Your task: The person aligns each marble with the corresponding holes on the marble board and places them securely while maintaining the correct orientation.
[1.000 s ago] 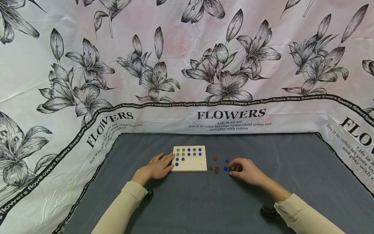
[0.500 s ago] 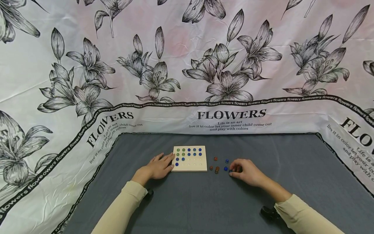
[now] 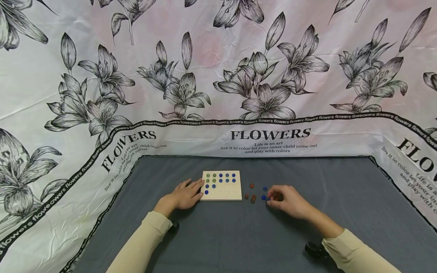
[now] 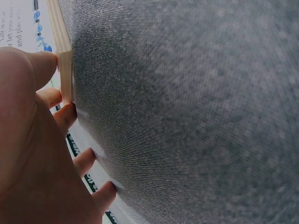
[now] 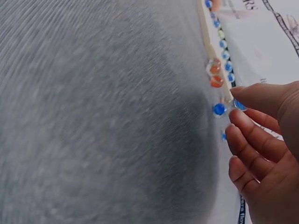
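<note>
Board of pale wood [image 3: 237,196] lies flat on the grey counter [image 3: 218,235], near its far edge, and somewhat closer to the far left corner than to the far right one. On it sit four green marbles [image 3: 211,178] toward the board's far left corner, and nine blue marbles [image 3: 227,178] beside and in front of them. The left hand [image 3: 184,196] has its fingers extended, with thumb and fingers touching the board's left edge. The right hand [image 3: 288,201], well apart from the other, pinches a blue marble [image 5: 240,104] between thumb and finger; whether this marble touches the counter, I cannot tell. Just beside these fingers rest two loose blue marbles [image 3: 264,193]. Orange-brown marbles [image 3: 251,185] lie between them and the board's right edge. Beyond the counter's far edge shows a white-and-pink cloth [image 3: 205,91] with printed flowers.
</note>
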{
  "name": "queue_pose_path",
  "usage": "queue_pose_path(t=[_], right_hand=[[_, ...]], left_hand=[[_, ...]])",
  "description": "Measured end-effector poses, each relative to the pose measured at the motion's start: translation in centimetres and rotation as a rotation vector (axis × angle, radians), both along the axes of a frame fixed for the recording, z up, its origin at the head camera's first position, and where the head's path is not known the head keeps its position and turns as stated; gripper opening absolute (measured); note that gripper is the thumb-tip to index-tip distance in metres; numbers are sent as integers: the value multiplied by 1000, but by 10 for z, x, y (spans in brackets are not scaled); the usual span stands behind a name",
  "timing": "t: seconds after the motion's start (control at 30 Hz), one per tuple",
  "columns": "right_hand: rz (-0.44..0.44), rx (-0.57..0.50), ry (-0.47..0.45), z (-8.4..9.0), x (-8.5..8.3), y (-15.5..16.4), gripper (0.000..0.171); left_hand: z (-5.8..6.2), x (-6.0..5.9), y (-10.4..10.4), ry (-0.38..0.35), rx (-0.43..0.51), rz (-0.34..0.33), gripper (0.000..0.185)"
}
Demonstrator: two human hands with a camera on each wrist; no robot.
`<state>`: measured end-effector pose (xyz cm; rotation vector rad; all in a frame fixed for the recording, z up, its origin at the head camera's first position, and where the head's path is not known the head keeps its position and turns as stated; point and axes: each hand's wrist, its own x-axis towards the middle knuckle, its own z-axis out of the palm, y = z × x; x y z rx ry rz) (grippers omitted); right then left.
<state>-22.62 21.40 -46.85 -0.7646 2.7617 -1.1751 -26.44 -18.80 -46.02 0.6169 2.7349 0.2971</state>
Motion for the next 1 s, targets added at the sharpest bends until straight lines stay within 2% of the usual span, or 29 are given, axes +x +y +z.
queue_pose_path(t=[0.53, 1.0], right_hand=[[-7, -12, 44, 18, 1, -17, 10], [29, -52, 69, 35, -2, -41, 10]], left_hand=[[0, 0, 1, -4, 0, 7, 58], [1, 1, 1, -5, 2, 11, 58]])
